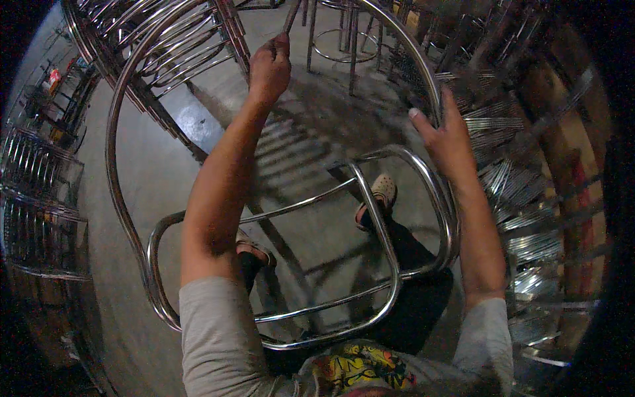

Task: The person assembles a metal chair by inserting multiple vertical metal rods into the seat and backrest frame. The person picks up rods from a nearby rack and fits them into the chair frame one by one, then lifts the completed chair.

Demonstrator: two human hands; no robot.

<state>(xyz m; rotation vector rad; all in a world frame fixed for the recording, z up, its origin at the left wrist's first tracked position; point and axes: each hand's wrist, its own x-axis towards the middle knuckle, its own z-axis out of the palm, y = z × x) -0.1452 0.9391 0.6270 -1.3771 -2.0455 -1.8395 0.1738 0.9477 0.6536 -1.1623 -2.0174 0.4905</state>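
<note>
A shiny tubular metal chair frame (114,139) stands in front of me, its big loop arching up past the top edge and a smaller rounded part with crossbars low near my lap. My left hand (270,69) reaches inside the loop, closed around a thin metal bar (292,18). The bar's far end leaves the view, and I cannot tell whether it joins the frame. My right hand (451,137) holds the right side of the loop, with the tube between thumb and fingers; the fingers are partly hidden.
Stacked metal frames (192,49) stand at the far left, with more metal racks (43,212) along the left edge. Bundled shiny metal parts (529,225) line the right. Stool-like legs (352,53) rise at the back. My shoes (383,190) rest on the grey floor below the frame.
</note>
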